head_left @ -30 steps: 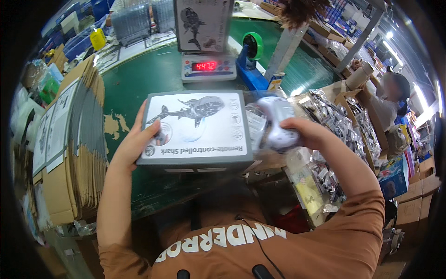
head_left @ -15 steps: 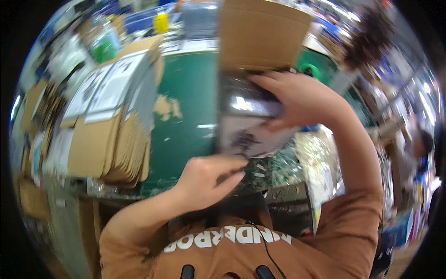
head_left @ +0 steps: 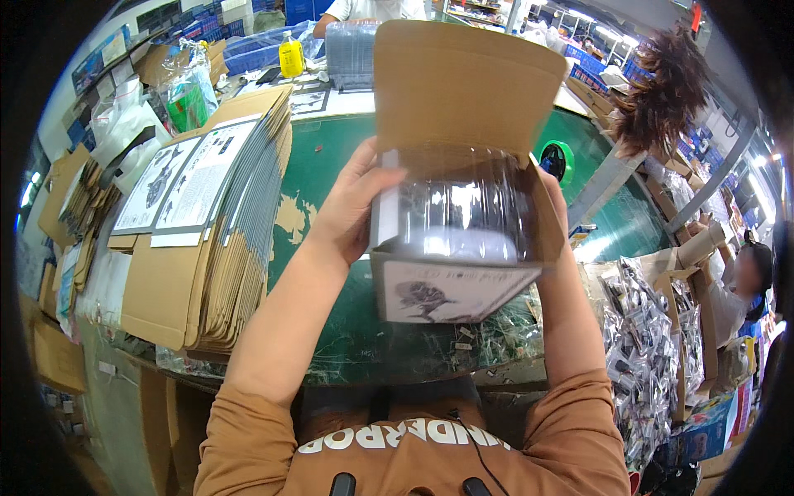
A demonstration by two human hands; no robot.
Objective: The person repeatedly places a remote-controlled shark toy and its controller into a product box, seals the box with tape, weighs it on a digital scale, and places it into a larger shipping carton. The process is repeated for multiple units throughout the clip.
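Observation:
A cardboard box [head_left: 451, 293] with a printed white front stands over the green table, its tall brown lid [head_left: 467, 87] raised at the back. Inside it sits a shiny clear plastic tray or cover [head_left: 463, 202]; dark and pale shapes show through, too reflective to name. My left hand [head_left: 361, 192] grips the box's left wall, thumb over the top edge and fingers outside. On the far side, my right hand [head_left: 556, 198] is closed against the right wall, mostly hidden by the box.
To the left lies a thick stack of flattened printed cartons [head_left: 198, 223]. A green tape roll [head_left: 556, 161] is at the back right, beside a metal post with a brown feather duster [head_left: 662, 87]. Small bagged parts [head_left: 641, 364] pile up at right. Another person [head_left: 376, 10] is across the table.
My left hand has gone from the near table edge up to the box's left wall. My right hand has left the plastic for the right wall. The box now shows its opening more fully.

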